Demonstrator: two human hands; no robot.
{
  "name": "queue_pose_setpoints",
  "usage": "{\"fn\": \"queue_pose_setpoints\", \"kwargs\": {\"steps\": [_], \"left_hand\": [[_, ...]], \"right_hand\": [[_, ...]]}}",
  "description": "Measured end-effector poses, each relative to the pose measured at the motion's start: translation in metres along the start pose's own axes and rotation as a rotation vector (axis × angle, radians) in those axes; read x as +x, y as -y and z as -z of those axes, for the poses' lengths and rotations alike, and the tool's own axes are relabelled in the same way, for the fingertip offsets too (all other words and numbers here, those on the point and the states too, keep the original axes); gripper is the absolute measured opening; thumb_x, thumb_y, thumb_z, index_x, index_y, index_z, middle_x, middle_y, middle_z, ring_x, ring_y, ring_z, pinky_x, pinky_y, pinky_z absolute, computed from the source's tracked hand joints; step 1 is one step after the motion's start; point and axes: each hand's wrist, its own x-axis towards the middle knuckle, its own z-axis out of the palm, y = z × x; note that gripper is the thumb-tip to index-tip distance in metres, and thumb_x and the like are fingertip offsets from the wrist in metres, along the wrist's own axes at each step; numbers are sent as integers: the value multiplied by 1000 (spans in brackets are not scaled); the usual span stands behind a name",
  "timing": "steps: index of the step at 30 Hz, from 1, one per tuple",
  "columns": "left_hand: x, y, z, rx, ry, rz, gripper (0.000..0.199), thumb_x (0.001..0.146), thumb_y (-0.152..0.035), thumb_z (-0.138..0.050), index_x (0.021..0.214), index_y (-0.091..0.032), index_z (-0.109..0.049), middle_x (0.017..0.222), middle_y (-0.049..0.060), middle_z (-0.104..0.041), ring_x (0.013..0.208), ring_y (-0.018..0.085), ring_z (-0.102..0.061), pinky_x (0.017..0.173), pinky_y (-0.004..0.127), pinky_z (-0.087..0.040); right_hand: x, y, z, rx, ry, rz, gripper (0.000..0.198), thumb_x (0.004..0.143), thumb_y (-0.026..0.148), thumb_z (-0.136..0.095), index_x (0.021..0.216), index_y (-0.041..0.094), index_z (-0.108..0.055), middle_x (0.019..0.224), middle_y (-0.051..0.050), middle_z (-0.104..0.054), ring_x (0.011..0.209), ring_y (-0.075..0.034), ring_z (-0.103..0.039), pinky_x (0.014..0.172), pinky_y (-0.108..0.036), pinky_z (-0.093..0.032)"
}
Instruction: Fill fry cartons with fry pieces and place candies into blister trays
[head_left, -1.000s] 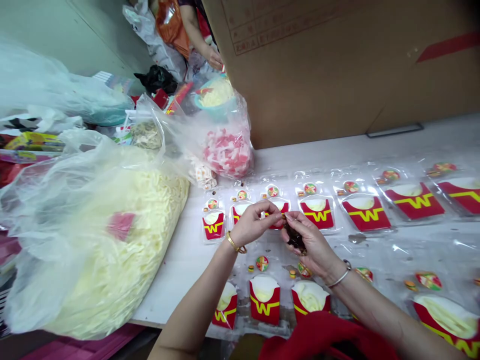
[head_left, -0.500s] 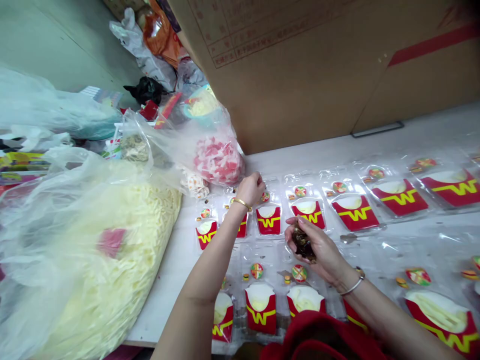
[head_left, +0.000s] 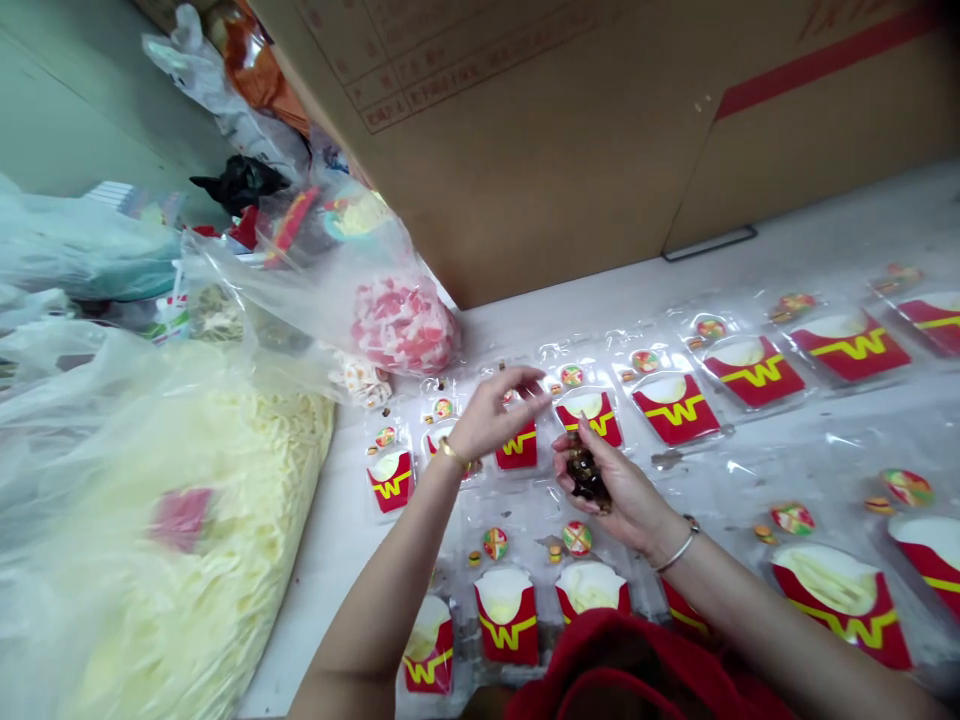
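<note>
My left hand (head_left: 501, 412), a gold bangle at its wrist, hovers above the back row of clear plastic trays. Its fingers stretch apart toward the right, and nothing shows between them. Dark brown, shiny small pieces (head_left: 587, 478) lie cupped in my right hand (head_left: 626, 490), close to the left fingertips; their exact kind is unclear. Beneath the hands, a tray holds a red toy fries box (head_left: 592, 425) with a yellow W, a small round toy pizza (head_left: 571, 376) and a tiny toy burger (head_left: 555, 388). My left hand partly covers another fries box (head_left: 517, 450).
Two rows of similar trays run across the white table (head_left: 330, 520). A large clear bag of pale yellow strips (head_left: 247, 500) fills the left side. Behind it sits a bag of pink and white pieces (head_left: 405, 325). A big cardboard box (head_left: 562, 150) stands along the back.
My left hand has lifted from a back-row tray and moved toward my right hand, its fingers going from closed to spread. The right hand still holds the dark pieces. The view has shifted right.
</note>
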Motion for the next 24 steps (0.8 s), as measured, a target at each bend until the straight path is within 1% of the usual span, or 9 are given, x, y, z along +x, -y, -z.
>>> {"fn": "queue_pose_setpoints", "kwargs": {"steps": [2,4,8,11,14,17,19,22,24], "left_hand": [[-13,-18,-10,-110,135,-49,21,85,-35,-57,96,-18,-62,90,4,-65,82,14,-59,78,27,-46],[-17,-26,-21,-151,158,-51,15,86,-31,-55,87,-17,-62,87,4,-65,82,13,-59,79,27,-46],[6,-14,-33,-361,-53,73,15,84,-29,-56,78,-15,-54,94,7,-65,88,14,-60,80,28,-47],[39,6,-36,-427,-184,205,21,80,-33,-60,74,-16,-48,76,3,-63,71,12,-59,66,25,-46],[70,18,-40,-137,-186,229,22,78,-34,-62,72,-18,-49,62,-2,-56,58,11,-52,58,22,-39],[94,21,-49,224,-140,221,18,80,-31,-59,70,-18,-52,64,1,-57,61,13,-51,60,25,-37],[104,20,-56,399,-97,248,15,81,-29,-57,71,-18,-55,67,4,-59,65,17,-54,62,27,-37],[109,14,-60,536,-62,256,17,83,-33,-56,78,-17,-58,75,8,-62,73,21,-57,67,30,-38],[102,3,-57,514,-78,177,21,85,-37,-54,86,-17,-59,84,9,-62,79,21,-57,73,31,-39]], "right_hand": [[1,1,-2,-4,-24,10,40,81,56,-58,77,16,-59,66,-1,-56,49,-8,-44,34,-16,-23],[2,3,-2,-15,-60,34,40,79,57,-60,75,17,-58,64,-1,-56,48,-8,-44,34,-16,-23],[-4,11,4,17,-28,87,29,82,47,-58,91,19,-59,68,-1,-58,51,-10,-46,35,-16,-24],[-15,19,12,3,-2,148,24,84,39,-57,100,21,-57,75,-2,-60,53,-10,-46,36,-16,-24],[-23,26,18,-64,-17,205,25,84,44,-58,97,23,-57,78,-2,-61,51,-9,-43,36,-16,-21],[-26,31,22,-99,-47,228,30,84,50,-57,94,21,-58,74,-1,-61,49,-8,-41,36,-16,-21],[-27,34,24,-102,-65,232,33,84,51,-55,96,21,-59,71,-1,-60,48,-8,-40,35,-16,-20],[-28,38,28,-73,-55,227,40,84,56,-53,98,20,-60,69,-1,-60,49,-9,-42,36,-17,-21],[-30,41,31,-29,-40,210,45,82,61,-53,98,19,-60,67,-1,-59,49,-9,-42,36,-17,-21]]}}
